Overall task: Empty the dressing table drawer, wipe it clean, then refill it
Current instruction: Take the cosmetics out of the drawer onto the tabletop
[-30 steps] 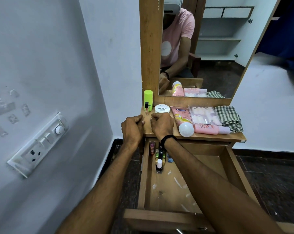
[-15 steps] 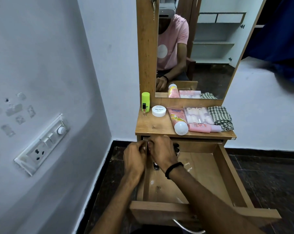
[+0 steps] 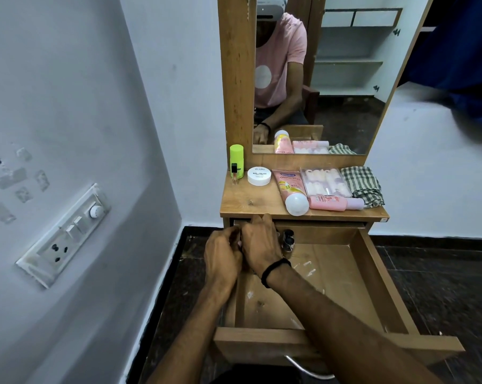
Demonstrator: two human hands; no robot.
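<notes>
I'm at the back-left corner of the drawer (image 3: pixel 378 278).
My left hand (image 3: pixel 223 257) and right hand (image 3: pixel 260 242) touch, fingers curled; I cannot tell what they grip, beside small bottles (image 3: pixel 288 239).

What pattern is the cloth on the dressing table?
The cloth is green-and-white checked; head view shows it best.

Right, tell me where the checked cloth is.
In the head view the checked cloth lies bunched at the right end of the dressing table top, just right of the clear nail box, below the mirror.
</notes>
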